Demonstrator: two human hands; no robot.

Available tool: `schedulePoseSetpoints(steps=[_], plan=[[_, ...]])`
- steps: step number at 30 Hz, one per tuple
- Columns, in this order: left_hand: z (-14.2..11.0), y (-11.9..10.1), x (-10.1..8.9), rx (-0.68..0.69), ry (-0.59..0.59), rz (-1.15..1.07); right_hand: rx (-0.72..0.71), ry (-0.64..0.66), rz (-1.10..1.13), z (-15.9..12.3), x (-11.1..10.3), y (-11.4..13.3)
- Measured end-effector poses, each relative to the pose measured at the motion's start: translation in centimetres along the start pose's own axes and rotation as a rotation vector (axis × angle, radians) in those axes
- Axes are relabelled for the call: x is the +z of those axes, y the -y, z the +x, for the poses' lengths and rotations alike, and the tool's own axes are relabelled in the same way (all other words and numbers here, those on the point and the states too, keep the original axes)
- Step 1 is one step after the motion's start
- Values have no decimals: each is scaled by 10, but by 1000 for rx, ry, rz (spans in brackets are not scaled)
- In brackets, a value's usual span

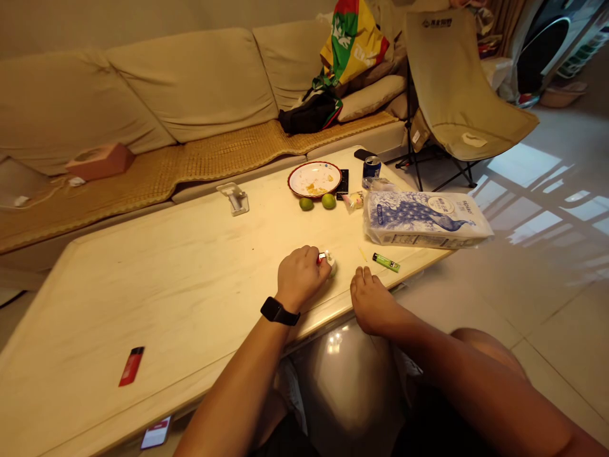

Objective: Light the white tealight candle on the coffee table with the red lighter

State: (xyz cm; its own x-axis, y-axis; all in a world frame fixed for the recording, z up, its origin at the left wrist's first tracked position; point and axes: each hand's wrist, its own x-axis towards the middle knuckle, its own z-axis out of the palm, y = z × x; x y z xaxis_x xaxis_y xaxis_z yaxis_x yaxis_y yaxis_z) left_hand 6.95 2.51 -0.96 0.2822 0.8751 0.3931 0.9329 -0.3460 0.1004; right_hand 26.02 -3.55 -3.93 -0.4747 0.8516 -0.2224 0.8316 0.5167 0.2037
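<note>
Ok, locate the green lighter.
In the head view, the green lighter lies right of centre on the table, between the right hand and the peacock-printed pack.

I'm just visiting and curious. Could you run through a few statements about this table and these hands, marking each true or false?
1. The left hand has a dark watch at its wrist. True.
2. The right hand holds the green lighter. False: it lies on the table, apart from that hand.
3. Two green fruits lie close to the plate. True.
4. The red lighter lies on the sofa. False: it lies on the table.
5. The bird printed on the wrapped pack is red. False: it is blue.
6. A blue can stands on the table. True.
</note>
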Motion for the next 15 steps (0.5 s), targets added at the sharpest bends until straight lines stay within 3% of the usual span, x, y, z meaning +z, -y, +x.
schedulePoseSetpoints(steps=[11, 15], plan=[[1, -2, -4, -5, 33, -33, -3, 23, 13, -1, -8, -1], [-2, 6, -10, -155, -66, -191, 1, 27, 12, -1, -6, -1]])
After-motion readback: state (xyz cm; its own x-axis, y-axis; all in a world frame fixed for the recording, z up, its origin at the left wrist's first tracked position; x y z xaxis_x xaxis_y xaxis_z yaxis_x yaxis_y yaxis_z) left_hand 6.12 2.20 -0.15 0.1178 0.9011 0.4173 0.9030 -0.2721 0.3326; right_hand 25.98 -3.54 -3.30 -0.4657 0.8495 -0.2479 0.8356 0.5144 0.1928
